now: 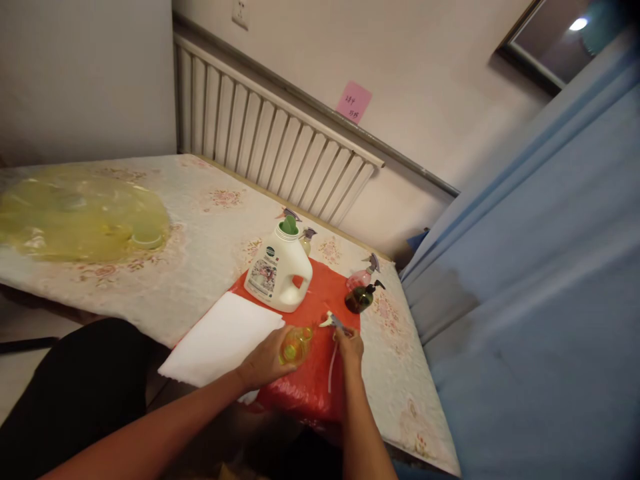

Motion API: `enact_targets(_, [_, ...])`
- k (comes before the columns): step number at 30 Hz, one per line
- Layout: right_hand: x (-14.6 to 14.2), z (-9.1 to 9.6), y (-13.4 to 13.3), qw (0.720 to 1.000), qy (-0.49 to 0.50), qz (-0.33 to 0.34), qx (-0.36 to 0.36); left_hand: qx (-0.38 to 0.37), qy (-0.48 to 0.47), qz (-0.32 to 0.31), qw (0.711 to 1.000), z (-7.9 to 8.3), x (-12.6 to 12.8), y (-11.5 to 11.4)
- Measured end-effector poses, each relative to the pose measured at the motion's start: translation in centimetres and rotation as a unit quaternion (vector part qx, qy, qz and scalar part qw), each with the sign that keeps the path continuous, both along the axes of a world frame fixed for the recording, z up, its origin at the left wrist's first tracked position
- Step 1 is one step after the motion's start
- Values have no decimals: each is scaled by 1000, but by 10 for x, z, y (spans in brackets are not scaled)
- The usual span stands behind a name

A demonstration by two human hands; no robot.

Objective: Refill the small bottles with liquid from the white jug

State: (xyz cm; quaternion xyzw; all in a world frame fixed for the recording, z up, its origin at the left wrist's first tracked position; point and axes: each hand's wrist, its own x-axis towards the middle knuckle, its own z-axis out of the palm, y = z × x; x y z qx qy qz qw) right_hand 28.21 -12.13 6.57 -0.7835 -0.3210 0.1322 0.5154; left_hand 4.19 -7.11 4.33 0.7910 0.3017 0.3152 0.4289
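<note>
— "Forearms (165, 427) at the bottom of the frame. Holding what?"
— "Left hand (269, 355) grasps a yellow bottle (296, 346), lower centre; right hand (350, 347) grips a spray head (332, 321) just right of it, over red plastic (305, 387)."

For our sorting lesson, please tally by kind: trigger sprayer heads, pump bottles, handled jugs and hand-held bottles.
Trigger sprayer heads, one in the right hand: 4
Pump bottle: 1
Handled jug: 1
Hand-held bottle, in the left hand: 1
Total: 7
</note>
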Motion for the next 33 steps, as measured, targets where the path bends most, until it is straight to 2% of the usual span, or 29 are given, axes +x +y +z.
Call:
enact_targets(3, [10,16,-11,994,92,-15,59,26,1,1,1000,-7,0,0])
enact_targets(7, [6,44,-30,977,171,5,130,29,5,4,1000,-13,2,1])
enact_targets(11, [-9,82,-43,933,265,57,237,27,18,4,999,-17,1,2])
enact_targets(15, [-29,123,-48,925,223,97,291,29,10,-5,1000,-17,0,3])
enact_targets(19, [-47,149,-49,923,171,118,325,27,14,-3,1000,-16,0,3])
enact_targets(26, [-59,160,-45,924,112,64,361,30,6,-5,1000,-15,0,2])
enact_targets(33, [-67,154,-40,942,62,75,321,21,6,-10,1000,-13,0,2])
